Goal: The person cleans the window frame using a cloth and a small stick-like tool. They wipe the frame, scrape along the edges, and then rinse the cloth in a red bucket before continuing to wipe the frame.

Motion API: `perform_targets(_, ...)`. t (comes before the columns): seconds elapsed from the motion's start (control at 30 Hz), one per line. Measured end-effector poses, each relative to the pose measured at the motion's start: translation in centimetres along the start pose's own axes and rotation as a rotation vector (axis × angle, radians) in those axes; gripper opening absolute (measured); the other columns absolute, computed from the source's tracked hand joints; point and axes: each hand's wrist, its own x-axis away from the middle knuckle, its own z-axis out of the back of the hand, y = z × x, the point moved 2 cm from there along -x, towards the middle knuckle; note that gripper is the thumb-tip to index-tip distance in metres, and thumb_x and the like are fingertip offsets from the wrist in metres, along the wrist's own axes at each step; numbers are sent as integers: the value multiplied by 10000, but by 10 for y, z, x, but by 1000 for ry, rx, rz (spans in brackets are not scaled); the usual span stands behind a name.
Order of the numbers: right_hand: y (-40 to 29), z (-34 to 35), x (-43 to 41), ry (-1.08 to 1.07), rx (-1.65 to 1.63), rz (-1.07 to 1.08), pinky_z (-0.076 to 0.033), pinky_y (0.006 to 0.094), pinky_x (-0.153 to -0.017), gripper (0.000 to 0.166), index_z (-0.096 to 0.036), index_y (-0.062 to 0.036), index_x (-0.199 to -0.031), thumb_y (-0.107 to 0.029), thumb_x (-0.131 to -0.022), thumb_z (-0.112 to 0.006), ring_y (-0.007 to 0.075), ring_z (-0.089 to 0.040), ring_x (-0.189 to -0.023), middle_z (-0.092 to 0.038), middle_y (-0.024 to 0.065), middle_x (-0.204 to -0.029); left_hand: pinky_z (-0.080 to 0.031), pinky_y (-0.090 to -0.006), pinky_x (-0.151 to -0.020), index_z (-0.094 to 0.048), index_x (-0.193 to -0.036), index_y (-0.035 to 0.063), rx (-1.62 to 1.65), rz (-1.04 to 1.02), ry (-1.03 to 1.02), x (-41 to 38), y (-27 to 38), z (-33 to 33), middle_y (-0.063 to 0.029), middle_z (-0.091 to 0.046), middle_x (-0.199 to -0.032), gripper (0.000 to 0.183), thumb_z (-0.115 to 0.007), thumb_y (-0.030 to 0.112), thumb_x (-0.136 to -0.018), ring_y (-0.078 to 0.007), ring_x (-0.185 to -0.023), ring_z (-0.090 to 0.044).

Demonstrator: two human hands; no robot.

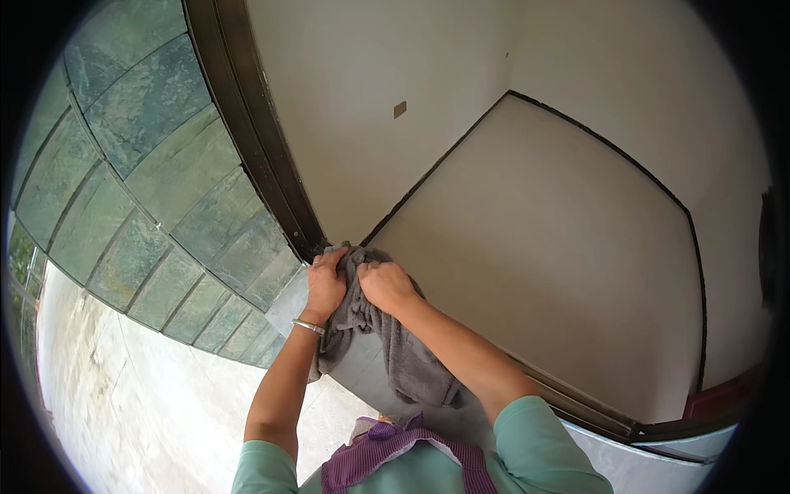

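Observation:
A grey plush cloth (pixel 401 346) hangs bunched from both hands, its loose ends draping down towards the purple apron. My left hand (pixel 327 284), with a ring and a silver bracelet (pixel 308 326), grips the cloth's left side near the lower corner of the dark metal frame (pixel 271 136). Close beside it on the right, my right hand (pixel 386 285) is closed on the upper part of the cloth. Part of the cloth lies against the frame's corner; the fingertips are partly hidden in its folds.
Green slate tiles (pixel 179 160) cover the wall at left, above pale outdoor paving (pixel 123 376). Inside the frame is a room with a light floor (pixel 555 247), dark skirting and a socket plate (pixel 400 110). A dark lower track (pixel 586 407) runs at right.

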Motion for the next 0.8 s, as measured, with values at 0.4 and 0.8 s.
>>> perform_targets(0.4, -8, 100, 151, -467, -414, 252, -513, 425, -600, 104, -556, -24, -798, -119, -826, -521, 321, -647, -687, -627, 151, -729, -438, -321, -738, -704, -854, 28, 433, 357, -262, 128, 60, 105, -65, -536, -823, 269, -568, -7, -624, -225, -850, -502)
perform_targets(0.8, 7, 134, 186, -278, -450, 69, -479, 406, -506, 245, -541, -63, -722, -232, -892, -590, 282, -612, -563, -582, 101, -622, -501, -364, -663, -734, -804, 99, -111, -176, -203, -9, 80, 33, -66, -640, -772, 63, -734, 131, -749, -269, -752, -613)
